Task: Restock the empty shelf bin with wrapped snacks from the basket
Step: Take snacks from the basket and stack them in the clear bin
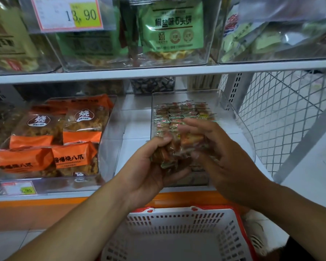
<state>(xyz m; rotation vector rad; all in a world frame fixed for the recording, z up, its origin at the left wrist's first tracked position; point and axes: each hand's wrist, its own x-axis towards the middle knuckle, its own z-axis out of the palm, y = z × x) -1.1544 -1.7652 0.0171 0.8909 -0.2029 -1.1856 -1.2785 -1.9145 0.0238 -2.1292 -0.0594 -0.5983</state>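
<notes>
Clear bin rim beside both hands gripping wrapped snacks

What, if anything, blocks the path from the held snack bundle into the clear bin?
Nothing visible. Left hand and right hand hold the snack bundle over the clear bin's open top. Snacks already in the bin fill its rear; the front looks free, partly hidden by the hands.
</notes>
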